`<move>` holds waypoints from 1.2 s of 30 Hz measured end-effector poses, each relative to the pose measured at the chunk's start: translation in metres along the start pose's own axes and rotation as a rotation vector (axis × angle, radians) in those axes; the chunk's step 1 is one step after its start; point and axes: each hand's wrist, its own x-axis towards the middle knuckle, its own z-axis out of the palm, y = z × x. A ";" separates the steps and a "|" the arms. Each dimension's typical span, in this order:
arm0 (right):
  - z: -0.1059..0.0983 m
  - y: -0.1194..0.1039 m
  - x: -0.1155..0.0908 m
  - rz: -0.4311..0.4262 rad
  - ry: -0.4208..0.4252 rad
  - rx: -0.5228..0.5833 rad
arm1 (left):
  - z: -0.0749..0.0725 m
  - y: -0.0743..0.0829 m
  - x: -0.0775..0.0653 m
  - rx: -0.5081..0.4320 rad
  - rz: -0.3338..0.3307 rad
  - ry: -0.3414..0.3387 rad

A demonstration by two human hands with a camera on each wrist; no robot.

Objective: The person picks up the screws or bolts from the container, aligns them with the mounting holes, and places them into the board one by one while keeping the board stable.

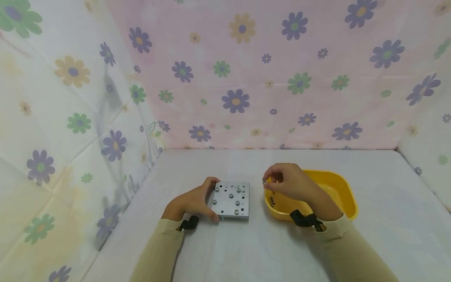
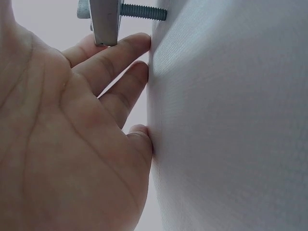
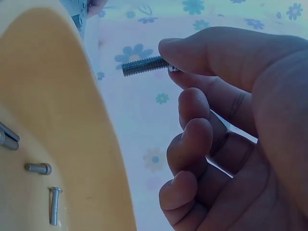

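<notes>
A square silver metal plate [image 1: 225, 204] with holes and several socket-head bolts standing in it lies on the table. My left hand [image 1: 192, 201] grips its left side, thumb at the near corner and fingers at the far one. In the left wrist view, a bolt's threaded shank [image 2: 143, 11] sticks out below the plate [image 2: 106, 24], and fingertips touch the tabletop. Over the left rim of a yellow bin [image 1: 347, 192], my right hand [image 1: 290, 182] pinches a bolt [image 3: 144, 66] by its head between thumb and index finger; its thread points away from the hand.
Loose bolts lie inside the yellow bin, among them a short one [image 3: 38, 168] and a longer one [image 3: 55, 207]. The white table [image 1: 232, 250] meets flowered cloth [image 1: 246, 125] at the back and sides. A strip of tabletop separates plate and bin.
</notes>
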 end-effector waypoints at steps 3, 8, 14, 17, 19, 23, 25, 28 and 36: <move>0.003 -0.001 0.001 -0.014 -0.002 -0.008 | 0.000 -0.001 0.000 0.004 0.011 0.001; 0.009 -0.007 0.002 -0.021 -0.012 -0.027 | 0.001 -0.003 0.001 0.013 0.012 0.002; 0.020 -0.012 0.003 -0.033 -0.039 -0.050 | 0.001 -0.004 0.001 0.013 0.014 0.002; 0.024 -0.014 0.004 -0.037 -0.044 -0.054 | 0.000 -0.003 0.001 0.009 0.020 0.000; 0.027 -0.016 0.004 -0.047 -0.043 -0.065 | 0.000 -0.003 0.001 0.009 0.020 -0.001; 0.032 -0.017 0.004 -0.073 -0.038 -0.083 | -0.001 -0.002 0.000 0.012 0.025 -0.002; 0.035 -0.017 0.004 -0.090 -0.037 -0.075 | -0.001 -0.001 0.000 0.015 0.027 -0.003; 0.038 -0.018 0.004 -0.103 -0.034 -0.064 | -0.001 -0.001 -0.001 0.014 0.027 -0.002; 0.047 -0.021 0.004 -0.099 -0.051 -0.029 | -0.002 0.001 0.000 0.017 0.025 -0.003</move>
